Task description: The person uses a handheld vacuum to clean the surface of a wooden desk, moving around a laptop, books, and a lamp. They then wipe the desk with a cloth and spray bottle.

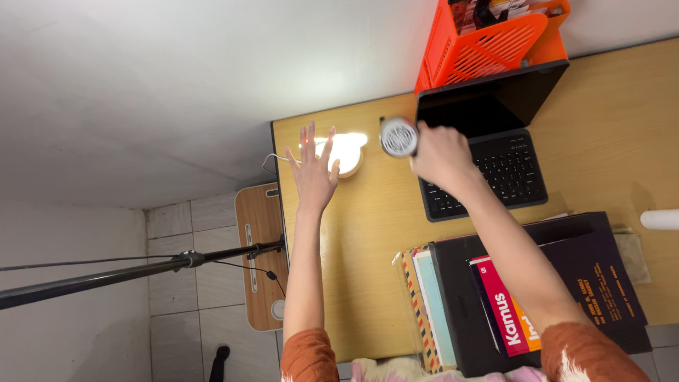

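From the head view, the right hand (442,152) is curled tight around a small round grey fan (398,136), whose grille face shows just beside the knuckles. The fan sits above the wooden desk (368,233), touching the near left corner of the black tablet (488,106) with its attached keyboard (488,177). The left hand (311,170) is spread wide and flat, fingers apart, gripping nothing; its fingertips reach the lit round lamp (346,152), which glows just left of the fan. Behind the tablet stands an orange plastic basket (488,39) against the wall. Below the keyboard, nearer the person, lies a stack of books (509,297) under the right forearm. A black stand pole (134,272) crosses the tiled floor, well left of the desk.
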